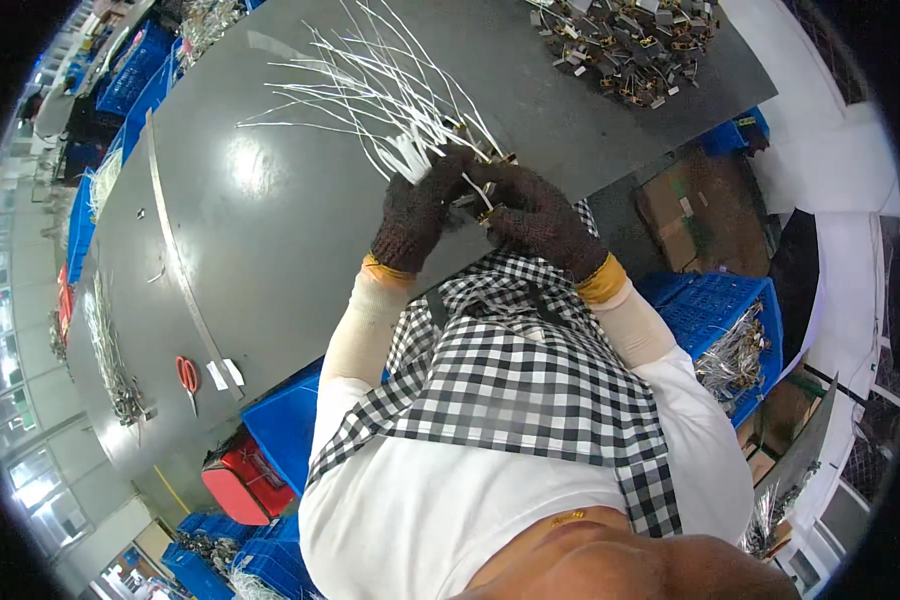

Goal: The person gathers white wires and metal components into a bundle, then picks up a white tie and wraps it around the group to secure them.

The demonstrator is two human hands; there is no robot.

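Observation:
Both my hands wear dark brown knit gloves with yellow cuffs, close together over the near edge of the grey table. My left hand [423, 208] is closed around a bundle of thin white wires [395, 105], whose loose ends fan out over the tabletop. Small brass-coloured parts show at the gathered end of the bundle. My right hand [538, 215] is closed, its fingertips pinching a small brass-coloured part [487, 190] with a white wire leading to it. How the part and wire join is hidden by the fingers.
On the grey table [300, 255] lie a pile of small grey-and-brass components [630, 45], a long metal strip [175, 250], red-handled scissors [188, 378] and another wire bundle [110, 340]. A blue crate of wired parts [715, 320] stands right; a red stool [242, 485] is lower left.

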